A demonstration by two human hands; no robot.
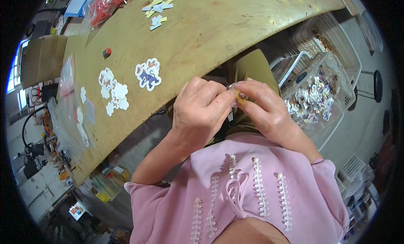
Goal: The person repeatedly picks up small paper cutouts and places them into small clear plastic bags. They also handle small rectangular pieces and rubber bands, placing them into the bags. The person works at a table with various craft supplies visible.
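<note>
Both hands are up close together, just past the edge of the table. Left hand (201, 111) has its fingers curled in and pinched on a small clear plastic bag (234, 91). Right hand (269, 111) has its thumb and pointer finger pinched on the same little bag from the other side. So the two hands meet at the bag, and their fingertips are touching or almost touching.

That little bag is see-through and shiny, and it looks crinkled. Something small and yellow-brown shows between the fingers, but most of it is hidden, so I cannot tell what it is. It sits in the air between the two hands, above the person's lap and near the rim of the wooden table (202, 38).

On that brown table, a bit away from the hands, lies a sticker (148, 74) with a wavy white edge and a purple and orange picture on it. Next to it, further left, are more white cut-out shapes (113, 92), some face down. Far up the table are small yellow and pale paper strips (160, 7) in a loose pile, and a red heap in a clear bag (103, 6). A tiny red and dark thing (107, 52) lies alone on the wood.

By the right hand, off the table, stands a white plastic basket (336, 82) full of little colourful packets (309, 100). The person wears a pink top (252, 202) with white trim.
</note>
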